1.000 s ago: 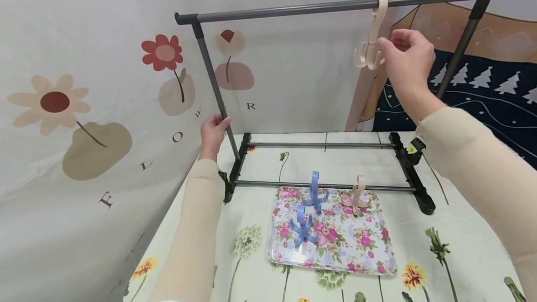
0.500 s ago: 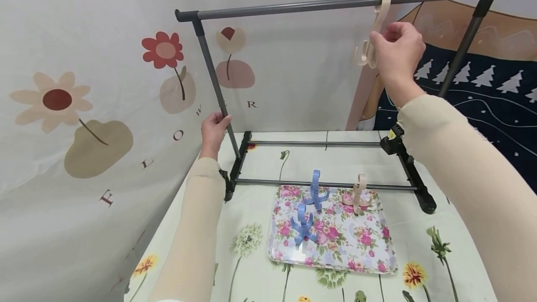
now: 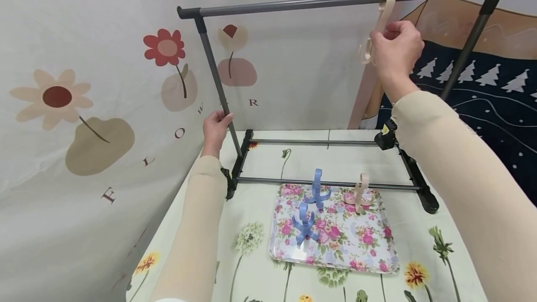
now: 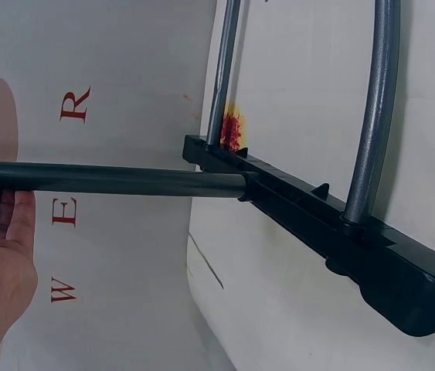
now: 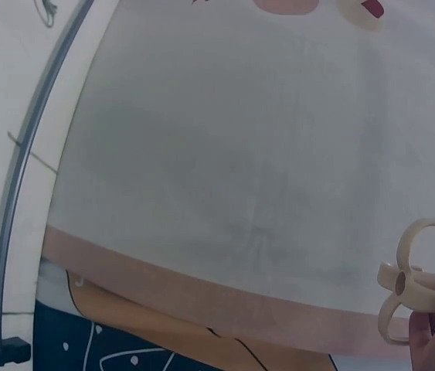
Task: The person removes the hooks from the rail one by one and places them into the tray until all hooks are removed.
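Note:
My right hand (image 3: 398, 52) pinches a beige multi-prong hanging hook (image 3: 389, 3) by its lower stem. The hook's curved top sits over the grey top rail (image 3: 293, 3) of a clothes rack, right of the middle, and its prongs are partly hidden by the hand. In the right wrist view the prongs of the hook (image 5: 426, 290) spread out beside the fingers. At the other end my left hand (image 3: 215, 133) holds the rack's left post (image 3: 215, 69) low down, thumb in front. The left wrist view shows fingers behind the post (image 4: 124, 179).
On the table, a floral tray (image 3: 340, 255) bears one blue hook (image 3: 317, 195), another blue hook (image 3: 305, 229) and a beige hook (image 3: 358, 197). The rack's front bottom bar (image 3: 260, 181) passes along the tray's far edge. A printed curtain (image 3: 105, 50) hangs behind and to the left.
My right hand has moved left onto the beige hook's lower stem, and the hook has turned more side-on. The left hand keeps its hold on the post; the view has shifted slightly.

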{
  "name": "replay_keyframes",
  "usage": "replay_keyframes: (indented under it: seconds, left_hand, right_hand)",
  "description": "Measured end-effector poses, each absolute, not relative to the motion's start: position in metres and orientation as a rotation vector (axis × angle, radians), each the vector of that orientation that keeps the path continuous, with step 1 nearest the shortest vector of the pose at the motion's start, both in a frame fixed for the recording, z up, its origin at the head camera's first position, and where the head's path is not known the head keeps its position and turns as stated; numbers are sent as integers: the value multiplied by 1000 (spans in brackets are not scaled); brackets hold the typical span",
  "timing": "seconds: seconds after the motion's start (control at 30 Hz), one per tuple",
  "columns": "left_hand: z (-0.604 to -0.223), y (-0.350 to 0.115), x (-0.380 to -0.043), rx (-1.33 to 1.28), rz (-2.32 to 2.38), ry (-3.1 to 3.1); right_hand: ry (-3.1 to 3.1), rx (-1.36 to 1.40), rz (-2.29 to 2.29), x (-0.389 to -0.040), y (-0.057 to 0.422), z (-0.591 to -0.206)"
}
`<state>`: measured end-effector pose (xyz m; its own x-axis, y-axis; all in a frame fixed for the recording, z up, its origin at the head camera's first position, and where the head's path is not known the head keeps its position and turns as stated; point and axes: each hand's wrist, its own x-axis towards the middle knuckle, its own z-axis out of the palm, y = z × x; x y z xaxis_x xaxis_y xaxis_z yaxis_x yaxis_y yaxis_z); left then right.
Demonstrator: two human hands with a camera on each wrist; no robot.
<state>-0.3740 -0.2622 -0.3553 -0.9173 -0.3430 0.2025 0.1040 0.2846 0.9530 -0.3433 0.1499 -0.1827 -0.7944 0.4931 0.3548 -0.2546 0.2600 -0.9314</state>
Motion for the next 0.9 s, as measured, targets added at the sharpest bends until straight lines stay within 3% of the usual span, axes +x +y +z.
replay_keyframes:
  seconds: [0.9]
  left_hand:
    - [-354,-257,-373,211,-1713,-2194]
  right_hand:
    - [-1891,-114,1477,-332,158,-152]
